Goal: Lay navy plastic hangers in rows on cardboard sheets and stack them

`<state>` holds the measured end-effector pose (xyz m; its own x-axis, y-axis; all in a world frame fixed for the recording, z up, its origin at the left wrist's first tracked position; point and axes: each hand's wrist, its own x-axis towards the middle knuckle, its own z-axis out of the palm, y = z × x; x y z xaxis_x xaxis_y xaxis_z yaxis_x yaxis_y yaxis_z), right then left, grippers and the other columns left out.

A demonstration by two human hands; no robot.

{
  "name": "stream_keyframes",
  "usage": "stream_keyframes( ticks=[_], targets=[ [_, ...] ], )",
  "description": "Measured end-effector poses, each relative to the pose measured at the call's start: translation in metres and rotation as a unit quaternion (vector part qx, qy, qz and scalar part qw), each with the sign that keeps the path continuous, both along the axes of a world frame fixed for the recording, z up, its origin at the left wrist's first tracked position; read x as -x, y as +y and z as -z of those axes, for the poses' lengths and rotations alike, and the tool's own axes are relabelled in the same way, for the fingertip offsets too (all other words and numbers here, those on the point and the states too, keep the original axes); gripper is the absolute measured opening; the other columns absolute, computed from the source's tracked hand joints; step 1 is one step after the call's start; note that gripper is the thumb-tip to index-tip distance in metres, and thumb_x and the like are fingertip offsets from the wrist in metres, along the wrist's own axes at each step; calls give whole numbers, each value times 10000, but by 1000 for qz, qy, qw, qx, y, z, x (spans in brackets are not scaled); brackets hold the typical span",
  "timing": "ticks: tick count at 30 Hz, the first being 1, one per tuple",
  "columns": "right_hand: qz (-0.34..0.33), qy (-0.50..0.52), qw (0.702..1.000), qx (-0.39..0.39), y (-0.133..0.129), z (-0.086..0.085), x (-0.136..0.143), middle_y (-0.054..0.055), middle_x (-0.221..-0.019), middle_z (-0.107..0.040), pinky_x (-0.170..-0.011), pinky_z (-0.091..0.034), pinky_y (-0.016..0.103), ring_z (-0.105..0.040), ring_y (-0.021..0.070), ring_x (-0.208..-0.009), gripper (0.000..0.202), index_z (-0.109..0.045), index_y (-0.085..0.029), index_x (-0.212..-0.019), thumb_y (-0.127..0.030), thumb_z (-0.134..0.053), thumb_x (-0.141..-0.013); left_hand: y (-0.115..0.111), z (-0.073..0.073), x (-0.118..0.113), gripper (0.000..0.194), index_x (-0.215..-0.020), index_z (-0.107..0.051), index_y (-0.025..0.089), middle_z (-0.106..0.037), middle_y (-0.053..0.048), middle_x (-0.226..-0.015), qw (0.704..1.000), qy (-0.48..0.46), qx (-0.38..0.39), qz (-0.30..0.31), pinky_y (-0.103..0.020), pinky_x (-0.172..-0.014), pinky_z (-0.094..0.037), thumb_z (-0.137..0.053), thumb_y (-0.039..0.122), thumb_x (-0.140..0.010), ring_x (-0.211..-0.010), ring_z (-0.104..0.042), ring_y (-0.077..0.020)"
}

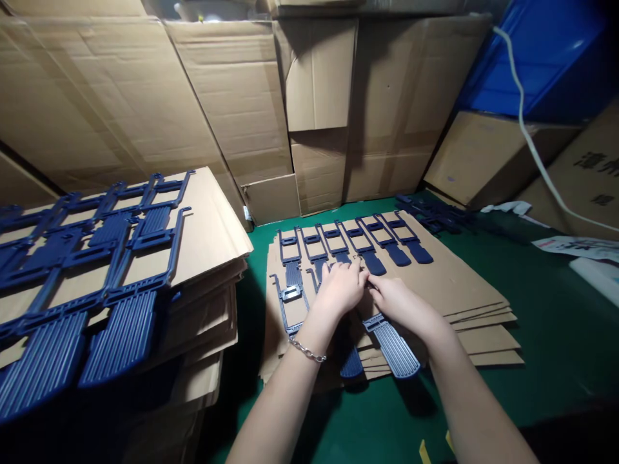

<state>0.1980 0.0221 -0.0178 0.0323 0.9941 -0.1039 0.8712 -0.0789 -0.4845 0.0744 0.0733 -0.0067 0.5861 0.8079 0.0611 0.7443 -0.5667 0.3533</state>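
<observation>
Corrugated cardboard carton (585,183), beyond and well to the right of the right hand (396,301): "漳州" is printed in dark characters; a smaller character is set beneath, not surely legible. White printed sheet (575,247), farther right of that hand: dark lettering is borne, unreadable.

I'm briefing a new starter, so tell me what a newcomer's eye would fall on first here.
First, the left hand and right hand, close together over dark blue parts on cardboard sheets, mid-picture. Next, similar blue parts lying on a cardboard stack at the left edge. Then the bright blue container in the upper right corner.
</observation>
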Motion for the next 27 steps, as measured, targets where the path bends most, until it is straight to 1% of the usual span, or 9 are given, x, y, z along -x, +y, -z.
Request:
stream_keyframes(
  ticks=[5, 9, 12, 15, 18, 19, 21, 24, 27],
  targets=[
    [17, 18, 1000, 17, -3, -1, 5, 86, -954, -615, -691, -411, 222, -579, 173, -856, 305, -558, -152, -1091, -148, -354, -865, -5, 4, -3, 499, -1285, -393, 177, -530, -134, -1177, 999, 31, 15, -30, -563, -1001, -148, -204, 417, -891, -1155, -401, -288],
    [34, 10, 998, 43, 0, 2, 7, 101, -943, -615, -666, -411, 236, -585, 182, -817, 329, -549, -153, -1110, -122, -359, -844, -3, 10, -3, 487, -1237, -447, 162, -528, -132, -1180, 999, 42, 8, -21, -578, -1003, -120, -194, 396, -893, -1157, -402, -289],
    [38, -3, 998, 48, 3, 1, 9, 111, -977, -606, -687, -410, 251, -580, 198, -849, 358, -534, -148, -1141, -101, -368, -827, -1, 8, -3, 479, -1237, -449, 156, -521, -127, -1195, 998, 53, 14, -15, -581, -1006, -116, -189, 366, -894, -1169, -393, -291],
    [54, 18, 996, 67, 3, -6, 13, 105, -954, -613, -678, -416, 251, -584, 202, -844, 376, -517, -159, -1171, -124, -389, -819, -7, -2, -1, 490, -1279, -409, 150, -434, -132, -1297, 997, 63, 45, -24, -564, -1007, -169, -190, 355, -891, -1252, -286, -311],
    [48, 51, 996, 62, 2, -7, 14, 102, -940, -618, -668, -424, 241, -592, 198, -825, 431, -478, -167, -1216, -174, -455, -786, -27, -20, 7, 494, -1336, -327, 194, -195, -94, -1435, 996, 62, 52, -30, -525, -1021, -195, -234, 357, -879, -1323, -76, -308],
    [44, 53, 996, 56, 2, -5, 13, 104, -948, -616, -667, -425, 238, -593, 195, -825, 454, -459, -170, -1236, -178, -456, -782, -35, -25, 12, 492, -1346, -307, 220, -148, -74, -1449, 997, 58, 39, -24, -513, -1029, -192, -245, 357, -878, -1327, -53, -299],
    [47, 18, 997, 53, 3, 2, 11, 115, -952, -611, -658, -424, 248, -594, 201, -826, 487, -415, -168, -1278, -157, -419, -792, -52, -31, 25, 487, -1351, -298, 230, -150, -70, -1448, 997, 73, 23, -20, -485, -1031, -219, -261, 345, -879, -1325, -79, -292],
    [62, -65, 992, 85, 6, 12, 9, 129, -917, -611, -624, -418, 287, -594, 227, -786, 535, -322, -164, -1345, -129, -356, -812, -69, -23, 49, 470, -1337, -334, 219, -224, -98, -1425, 988, 131, -21, -74, -475, -1019, -249, -310, 306, -876, -1314, -143, -299],
    [48, -101, 988, 104, 6, 12, 10, 121, -864, -611, -604, -416, 316, -587, 240, -748, 554, -242, -163, -1380, -143, -325, -833, -74, -2, 74, 482, -1324, -358, 190, -235, -146, -1412, 970, 175, -53, -159, -498, -973, -308, -375, 324, -861, -1304, -170, -326]
  ],
)
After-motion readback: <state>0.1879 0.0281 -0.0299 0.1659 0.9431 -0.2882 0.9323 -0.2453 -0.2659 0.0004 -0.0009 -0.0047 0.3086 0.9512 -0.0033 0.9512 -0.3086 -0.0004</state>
